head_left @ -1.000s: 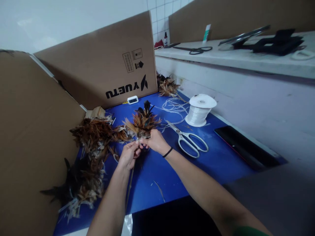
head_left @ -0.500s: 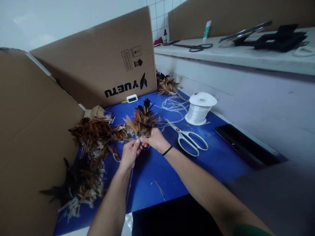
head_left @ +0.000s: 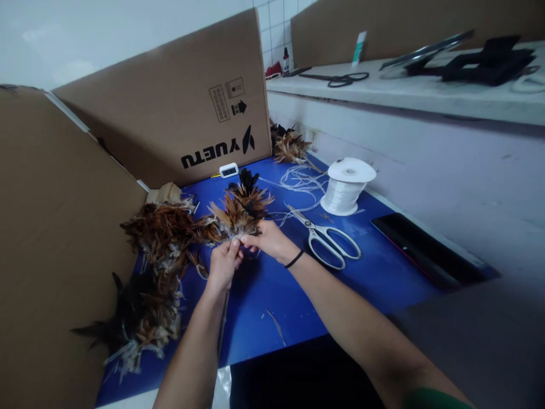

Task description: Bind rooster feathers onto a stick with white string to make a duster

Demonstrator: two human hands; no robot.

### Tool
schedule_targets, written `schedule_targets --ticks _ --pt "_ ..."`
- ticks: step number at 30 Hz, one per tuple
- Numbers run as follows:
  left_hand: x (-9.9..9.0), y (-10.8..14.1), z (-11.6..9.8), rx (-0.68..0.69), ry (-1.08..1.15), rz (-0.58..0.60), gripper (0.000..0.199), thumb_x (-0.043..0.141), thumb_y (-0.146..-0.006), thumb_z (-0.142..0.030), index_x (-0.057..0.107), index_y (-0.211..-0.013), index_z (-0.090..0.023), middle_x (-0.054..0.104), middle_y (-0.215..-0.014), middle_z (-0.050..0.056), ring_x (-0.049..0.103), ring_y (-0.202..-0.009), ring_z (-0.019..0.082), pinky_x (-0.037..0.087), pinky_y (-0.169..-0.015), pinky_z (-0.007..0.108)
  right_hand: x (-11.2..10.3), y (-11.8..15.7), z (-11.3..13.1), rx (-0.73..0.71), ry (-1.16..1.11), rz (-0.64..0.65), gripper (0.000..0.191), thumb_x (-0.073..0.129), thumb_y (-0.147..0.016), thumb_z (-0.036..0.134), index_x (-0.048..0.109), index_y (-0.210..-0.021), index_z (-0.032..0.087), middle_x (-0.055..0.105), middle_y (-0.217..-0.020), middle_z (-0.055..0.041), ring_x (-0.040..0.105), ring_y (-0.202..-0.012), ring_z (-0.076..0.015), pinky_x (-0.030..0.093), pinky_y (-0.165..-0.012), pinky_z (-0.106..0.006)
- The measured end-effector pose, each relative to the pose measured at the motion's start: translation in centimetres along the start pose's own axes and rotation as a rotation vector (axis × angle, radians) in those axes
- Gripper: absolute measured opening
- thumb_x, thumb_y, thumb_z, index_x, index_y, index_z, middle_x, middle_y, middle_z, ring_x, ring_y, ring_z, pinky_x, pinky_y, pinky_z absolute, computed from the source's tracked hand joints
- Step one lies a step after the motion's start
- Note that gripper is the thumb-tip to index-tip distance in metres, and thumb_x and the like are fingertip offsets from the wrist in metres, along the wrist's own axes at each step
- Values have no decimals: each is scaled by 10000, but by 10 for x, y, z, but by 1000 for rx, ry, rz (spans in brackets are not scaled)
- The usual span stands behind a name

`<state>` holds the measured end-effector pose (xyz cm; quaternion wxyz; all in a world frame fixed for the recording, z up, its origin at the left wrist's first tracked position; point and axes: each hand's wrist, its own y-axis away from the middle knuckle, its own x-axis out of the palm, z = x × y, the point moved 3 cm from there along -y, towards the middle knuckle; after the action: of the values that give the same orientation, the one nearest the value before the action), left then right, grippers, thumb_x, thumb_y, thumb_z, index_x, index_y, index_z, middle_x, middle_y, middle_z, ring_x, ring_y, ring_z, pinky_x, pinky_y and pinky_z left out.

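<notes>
A bunch of brown and black feathers (head_left: 242, 205) stands upright above the blue table (head_left: 272, 295), its pale base between my hands. My left hand (head_left: 224, 262) pinches at that base, and a thin stick runs down beneath it along the forearm. Closed on the right side of the same base is my right hand (head_left: 268, 238), with a black band on its wrist. The fingertips of both hands nearly meet, and what lies exactly between them is too small to make out. Silver scissors (head_left: 326, 241) lie to the right of my right hand.
Feather piles (head_left: 159, 227) cover the table's left side beside cardboard (head_left: 55, 238). A white ribbon spool (head_left: 347, 187), loose ribbon strands (head_left: 298, 180) and a dark phone-like slab (head_left: 430, 250) lie right. Another feather bunch (head_left: 290, 145) rests behind. A ledge (head_left: 409, 91) runs along the right wall.
The feather bunch has tilted and shifted slightly left between my hands. My right hand has moved a little left, and both hands keep their pinch at the base.
</notes>
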<state>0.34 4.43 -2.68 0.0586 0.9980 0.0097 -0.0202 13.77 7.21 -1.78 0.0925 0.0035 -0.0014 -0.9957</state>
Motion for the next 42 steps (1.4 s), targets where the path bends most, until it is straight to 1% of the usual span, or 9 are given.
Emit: schedule_targets --ticks 4,7,13,16,26,29,32,38,42 --pt "-1 2 -8 -7 94 27 464 681 -638 -539 488 -552 -127 379 -422 -64 241 -340 3 155 -362 163 -10 2 0 -100 374 -85 231 700 -612 150 644 -836 154 686 -817 -32 620 -747 -161 471 -701 -280" --pt "-3 2 -11 -11 159 38 438 707 -623 -510 518 -605 -115 438 -471 -49 245 -343 -5 149 -358 157 -5 2 -3 -129 455 -63 312 715 -612 206 633 -910 167 684 -878 -34 614 -789 -165 445 -717 -271" --pt "-9 0 -10 -27 208 39 419 723 -610 -484 551 -684 -109 459 -487 -50 231 -340 -8 128 -352 153 8 2 -10 -67 438 73 201 653 -709 234 607 -889 158 617 -605 36 540 -538 -96 356 -541 -205" --pt "-11 -1 -10 -27 209 29 420 722 -610 -483 561 -705 -107 465 -491 -49 229 -339 -7 126 -351 155 8 9 3 -181 589 82 152 539 -831 288 640 -793 180 610 -602 26 516 -551 -91 322 -563 -213" --pt "-6 -1 -8 -36 126 5 447 689 -622 -531 507 -573 -125 369 -409 -72 219 -330 0 121 -356 158 16 29 23 -536 1268 -105 285 425 -886 162 659 -723 167 640 -777 -81 478 -963 -239 221 -965 -457" --pt "-5 -1 -7 -28 89 -1 466 669 -637 -553 491 -550 -132 319 -374 -82 220 -328 6 126 -361 157 20 30 20 -461 1277 -43 261 424 -873 144 666 -774 157 633 -863 -96 531 -874 -218 361 -825 -374" --pt "-5 -1 -6 -17 60 3 468 649 -659 -562 494 -551 -134 287 -359 -89 215 -326 10 130 -363 156 21 30 16 -338 1251 6 248 421 -864 126 665 -834 161 635 -887 -95 566 -729 -181 386 -640 -305" --pt "-6 -2 -4 2 39 14 468 642 -666 -566 498 -544 -138 292 -342 -83 217 -318 16 149 -356 161 21 28 22 -445 1212 -65 231 460 -847 182 641 -704 168 654 -744 -87 545 -911 -259 370 -772 -360" --pt "-5 -2 -4 -5 59 17 469 653 -655 -562 498 -542 -135 303 -361 -82 214 -320 10 146 -350 158 17 21 16 -264 913 -22 154 499 -806 178 653 -806 177 672 -735 -48 590 -732 -169 361 -641 -258"
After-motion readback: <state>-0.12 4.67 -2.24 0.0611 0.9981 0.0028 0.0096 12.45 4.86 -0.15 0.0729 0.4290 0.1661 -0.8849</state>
